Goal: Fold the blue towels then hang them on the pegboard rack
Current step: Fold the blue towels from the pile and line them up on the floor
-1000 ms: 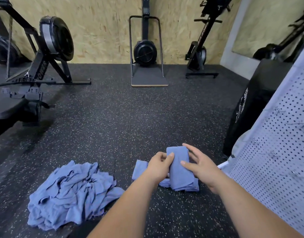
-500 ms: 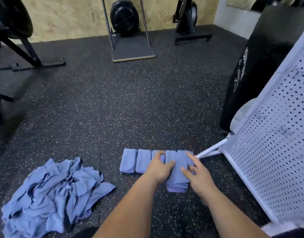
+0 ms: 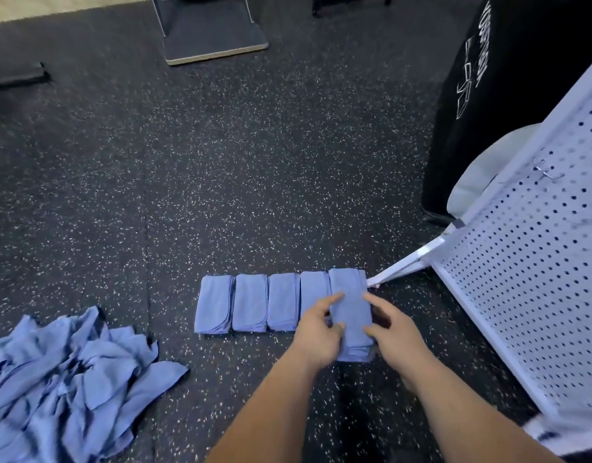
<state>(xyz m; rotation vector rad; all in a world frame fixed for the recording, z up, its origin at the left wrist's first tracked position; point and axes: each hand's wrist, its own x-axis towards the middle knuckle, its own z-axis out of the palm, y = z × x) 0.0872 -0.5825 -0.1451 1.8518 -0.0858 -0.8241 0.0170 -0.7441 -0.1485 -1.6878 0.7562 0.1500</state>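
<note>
Several folded blue towels [image 3: 249,302] lie side by side in a row on the dark speckled floor. The rightmost folded towel [image 3: 349,305] rests on the floor at the end of the row, slightly over its neighbour. My left hand [image 3: 318,332] holds its left edge with thumb and forefinger on top. Against the towel's right edge, my right hand [image 3: 393,334] holds it with curled fingers. A heap of unfolded blue towels [image 3: 64,379] lies at the lower left. The white pegboard rack [image 3: 528,279] stands at the right, with a metal hook [image 3: 550,173] on it.
The rack's white foot [image 3: 405,265] reaches the floor just right of the towel row. A black bag with white lettering [image 3: 502,95] stands behind the rack. An exercise machine's base [image 3: 214,38] sits at the top, far from the towels.
Both hands have lowered the folded towel from the air onto the floor at the right end of the row. The camera has tilted downward.
</note>
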